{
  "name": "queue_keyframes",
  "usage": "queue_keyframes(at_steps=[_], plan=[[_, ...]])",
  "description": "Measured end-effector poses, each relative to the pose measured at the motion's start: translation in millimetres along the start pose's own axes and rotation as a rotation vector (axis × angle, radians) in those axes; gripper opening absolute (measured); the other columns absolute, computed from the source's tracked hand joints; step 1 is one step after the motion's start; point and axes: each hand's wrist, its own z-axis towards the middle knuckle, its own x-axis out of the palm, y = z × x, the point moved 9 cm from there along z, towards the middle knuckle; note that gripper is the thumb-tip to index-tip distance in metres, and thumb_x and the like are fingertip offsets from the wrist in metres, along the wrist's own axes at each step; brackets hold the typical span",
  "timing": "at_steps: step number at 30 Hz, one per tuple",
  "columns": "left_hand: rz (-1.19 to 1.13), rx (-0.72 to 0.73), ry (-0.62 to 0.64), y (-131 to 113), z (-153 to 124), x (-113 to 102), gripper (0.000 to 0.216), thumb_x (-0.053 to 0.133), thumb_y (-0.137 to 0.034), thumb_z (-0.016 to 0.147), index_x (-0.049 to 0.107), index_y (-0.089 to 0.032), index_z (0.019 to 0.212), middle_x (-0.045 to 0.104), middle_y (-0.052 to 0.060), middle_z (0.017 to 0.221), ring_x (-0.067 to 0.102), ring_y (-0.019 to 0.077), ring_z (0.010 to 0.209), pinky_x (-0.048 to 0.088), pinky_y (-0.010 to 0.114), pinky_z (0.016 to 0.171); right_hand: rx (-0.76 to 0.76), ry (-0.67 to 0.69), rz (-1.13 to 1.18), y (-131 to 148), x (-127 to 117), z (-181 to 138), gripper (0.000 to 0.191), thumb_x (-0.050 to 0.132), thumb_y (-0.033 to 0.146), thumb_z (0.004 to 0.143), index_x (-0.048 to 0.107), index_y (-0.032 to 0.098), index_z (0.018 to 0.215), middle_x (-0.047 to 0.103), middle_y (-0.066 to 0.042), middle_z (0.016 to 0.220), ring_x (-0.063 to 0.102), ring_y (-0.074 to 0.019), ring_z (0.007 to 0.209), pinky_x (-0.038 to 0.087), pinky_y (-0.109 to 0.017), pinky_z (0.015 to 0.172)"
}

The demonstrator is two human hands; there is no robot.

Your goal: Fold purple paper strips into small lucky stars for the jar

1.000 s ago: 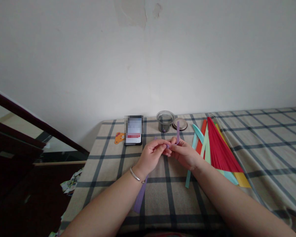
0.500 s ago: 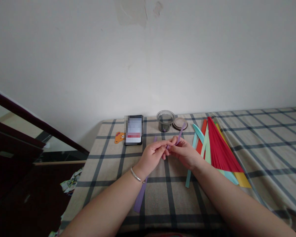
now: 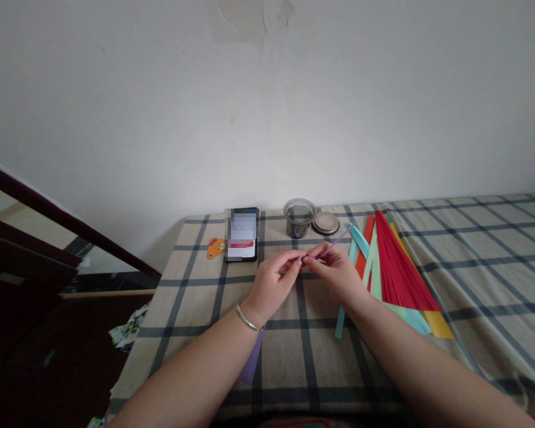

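Both hands pinching one thin purple strip (image 3: 339, 236) above checked surface (image 3: 191, 351)

Head view: left hand (image 3: 275, 277) is grasping the strip's inner end, thumb and index fingers closing on it. Right hand (image 3: 339, 274) is gripping the same strip just beside, fingertips nearly meeting. The strip is sitting between both hands, nearer the far edge than the near edge, its free end slanting toward the far edge, rightward. A bracelet (image 3: 246, 317) is circling the left wrist.

More purple paper (image 3: 252, 359) is lying partly under the left forearm, pointing at the near edge. Toward the far left corner, a phone (image 3: 245, 232), partly pixelated, is lying beside a bear cutout (image 3: 214, 248). Along the far edge, a clear container (image 3: 299, 221) is standing open, its round lid (image 3: 326, 222) lying just right. Right of the hands, red strips (image 3: 399, 267) are fanning out, with teal, orange, green and yellow ones lying around them.
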Motion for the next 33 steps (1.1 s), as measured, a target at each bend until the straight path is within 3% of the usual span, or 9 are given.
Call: queue_keyframes(at_steps=[14,33], plan=[[-0.354,-0.19,-0.03,18,2,4,0.021,0.058,-0.027,0.082,0.064,-0.015,0.098,0.07,0.007,0.093,0.066,0.0132,0.077,0.056,0.026,0.074,-0.016,-0.028,-0.047,0,-2,0,0.021,0.07,0.038,0.071,0.061,0.019,0.074,0.063,0.0,0.07,0.056,-0.0129,0.064,0.043,-0.027,0.06],[-0.374,-0.251,0.003,16,2,6,0.025,0.059,-0.028,0.082,0.068,-0.014,0.1,0.072,0.008,0.09,0.066,0.0135,0.075,0.055,0.026,0.072,0.029,-0.039,0.115,-5,-1,1,0.024,0.076,0.037,0.065,0.061,0.019,0.072,0.063,0.003,0.066,0.057,-0.0103,0.06,0.043,-0.023,0.058]])
